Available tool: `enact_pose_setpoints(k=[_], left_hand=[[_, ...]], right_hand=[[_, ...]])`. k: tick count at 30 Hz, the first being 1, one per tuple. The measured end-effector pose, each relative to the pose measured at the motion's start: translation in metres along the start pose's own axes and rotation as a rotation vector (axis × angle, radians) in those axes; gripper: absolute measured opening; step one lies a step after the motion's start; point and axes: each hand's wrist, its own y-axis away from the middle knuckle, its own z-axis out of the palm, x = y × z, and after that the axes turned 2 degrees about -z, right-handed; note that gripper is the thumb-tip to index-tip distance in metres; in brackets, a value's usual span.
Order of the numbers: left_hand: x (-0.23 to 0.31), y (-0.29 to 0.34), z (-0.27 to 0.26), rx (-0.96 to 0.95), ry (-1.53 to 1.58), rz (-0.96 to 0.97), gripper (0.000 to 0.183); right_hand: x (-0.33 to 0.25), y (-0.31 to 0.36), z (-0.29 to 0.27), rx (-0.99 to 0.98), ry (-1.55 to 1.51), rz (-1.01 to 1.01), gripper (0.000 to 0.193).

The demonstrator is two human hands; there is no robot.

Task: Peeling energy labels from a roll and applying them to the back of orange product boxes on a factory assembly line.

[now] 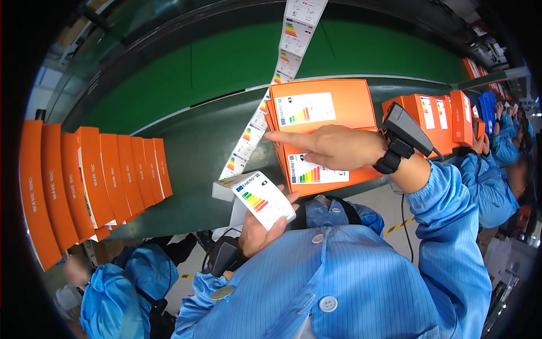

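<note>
My left hand (255, 236) grips a strip of energy labels (264, 199), white with coloured rating bars, its thumb across the front. From there the strip (243, 148) runs away over the bench and the green surface to the far edge. My right hand (339, 148) lies across two stacks of orange boxes, its index finger stretched to the left and the other fingers partly hidden beneath. Under it, the near orange box (361, 174) carries a label (307, 175) partly covered by the hand. The far orange box (353, 99) bears a similar label (306, 108).
A row of upright orange boxes (90, 178) stands at the left. More labelled orange boxes (432, 118) stand to the right, with co-workers in blue (488, 175) beyond them. Another person in blue (121, 288) is at lower left. A green surface (226, 62) runs along the far side.
</note>
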Motion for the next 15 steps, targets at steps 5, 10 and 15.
enact_pose_setpoints(k=[5, 10, 15], left_hand=[[0.002, 0.0008, 0.001, 0.017, -0.004, -0.034, 0.034], [0.0013, 0.001, -0.0021, -0.006, -0.075, -0.026, 0.032], [0.0044, -0.0008, 0.002, 0.034, -0.03, -0.05, 0.032]], right_hand=[[0.0003, -0.0022, -0.0016, -0.001, -0.024, -0.012, 0.068], [0.0022, -0.0048, -0.001, 0.004, -0.006, -0.017, 0.065], [0.0061, -0.0064, 0.005, 0.06, 0.075, -0.053, 0.067]])
